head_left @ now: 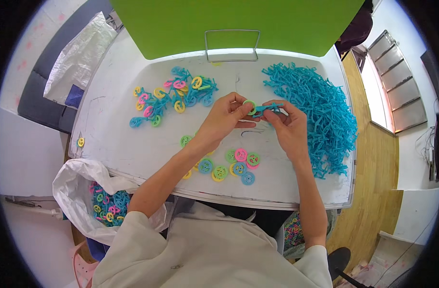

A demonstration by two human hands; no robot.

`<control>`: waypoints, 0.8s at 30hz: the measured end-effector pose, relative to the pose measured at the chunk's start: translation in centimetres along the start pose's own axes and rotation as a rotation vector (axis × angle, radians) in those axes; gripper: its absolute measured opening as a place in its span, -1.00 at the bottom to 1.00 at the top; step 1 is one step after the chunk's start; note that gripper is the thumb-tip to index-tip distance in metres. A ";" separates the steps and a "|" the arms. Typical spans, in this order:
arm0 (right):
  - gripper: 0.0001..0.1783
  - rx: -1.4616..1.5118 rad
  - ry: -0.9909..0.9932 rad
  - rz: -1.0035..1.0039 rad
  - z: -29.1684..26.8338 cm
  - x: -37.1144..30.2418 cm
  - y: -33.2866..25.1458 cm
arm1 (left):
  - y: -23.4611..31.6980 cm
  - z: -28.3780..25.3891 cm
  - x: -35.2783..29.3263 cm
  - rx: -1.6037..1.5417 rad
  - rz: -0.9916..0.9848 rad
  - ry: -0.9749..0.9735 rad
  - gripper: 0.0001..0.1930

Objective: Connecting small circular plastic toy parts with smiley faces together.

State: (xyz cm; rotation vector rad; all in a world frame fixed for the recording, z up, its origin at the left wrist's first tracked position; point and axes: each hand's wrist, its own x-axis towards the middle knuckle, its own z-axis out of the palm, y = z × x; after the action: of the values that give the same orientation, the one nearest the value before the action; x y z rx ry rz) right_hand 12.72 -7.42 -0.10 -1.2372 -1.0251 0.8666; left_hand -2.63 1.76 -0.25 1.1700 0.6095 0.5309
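Over the middle of the white table, my left hand (224,117) pinches a small green plastic wheel (249,106) between thumb and fingers. Close beside it, my right hand (290,126) grips a blue branched plastic piece (270,107). The wheel and the blue piece meet between my fingertips; whether they are joined I cannot tell. Below my hands lie loose spoked wheels (240,154) in pink, green, blue and yellow, some partly hidden by my left forearm. A big heap of blue plastic pieces (320,115) is right of my right hand.
At the back left of the table (109,115) lies a pile of blue pieces with coloured wheels (171,93). A white sack (71,187) of similar parts stands at the left front; a bag of small coloured parts (294,230) is below the right edge. A green panel (238,24) rises behind.
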 end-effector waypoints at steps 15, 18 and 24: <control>-0.62 0.145 0.073 0.121 0.7 0.0 0.3 | -1.3 0.5 0.2 0.362 0.333 0.131 -0.90; -0.61 -0.015 0.117 -0.093 1.2 -0.1 -0.4 | -0.3 1.0 -0.1 0.105 0.263 0.197 -0.90; -0.65 -0.439 0.087 -0.210 0.8 -0.1 0.2 | -0.2 0.4 0.1 0.142 0.307 0.147 -0.86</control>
State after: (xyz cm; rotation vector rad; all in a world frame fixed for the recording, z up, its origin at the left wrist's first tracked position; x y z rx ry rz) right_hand 11.94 -7.27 -0.27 -1.4842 -1.2910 0.4313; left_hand -2.22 1.48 -0.37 1.3779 0.6033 0.8517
